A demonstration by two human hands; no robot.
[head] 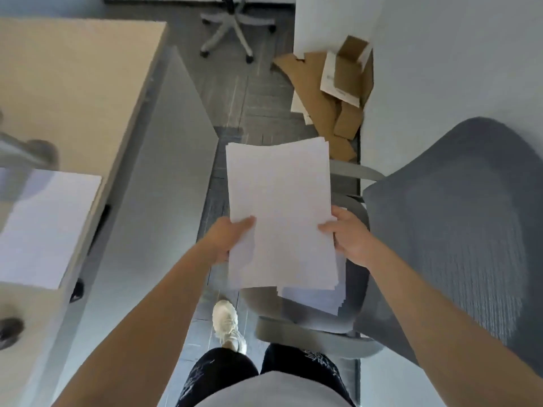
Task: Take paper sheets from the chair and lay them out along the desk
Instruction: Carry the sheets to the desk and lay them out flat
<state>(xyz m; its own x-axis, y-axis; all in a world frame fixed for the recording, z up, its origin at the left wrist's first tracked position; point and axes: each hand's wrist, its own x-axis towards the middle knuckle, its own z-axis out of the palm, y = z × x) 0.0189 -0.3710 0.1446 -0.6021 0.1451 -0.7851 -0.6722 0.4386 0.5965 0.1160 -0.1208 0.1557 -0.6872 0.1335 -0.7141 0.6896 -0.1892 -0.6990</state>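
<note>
Between the wooden counter point(73, 83), one sheet point(47, 227) laid on it, and the mesh office chair point(455, 230), the left hand point(226, 240) and right hand point(351, 240) clamp their fingers point(245, 223) on both side edges of the paper stack point(279, 201), likely to stop sheets sliding apart.

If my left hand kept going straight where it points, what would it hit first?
The left hand grips the paper stack, which would move along. Beyond, probably the cardboard ahead, though it lies lower; depth is unclear.

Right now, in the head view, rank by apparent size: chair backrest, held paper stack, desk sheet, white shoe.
1. chair backrest
2. held paper stack and desk sheet: alike, sheet cropped by frame
3. white shoe
</note>
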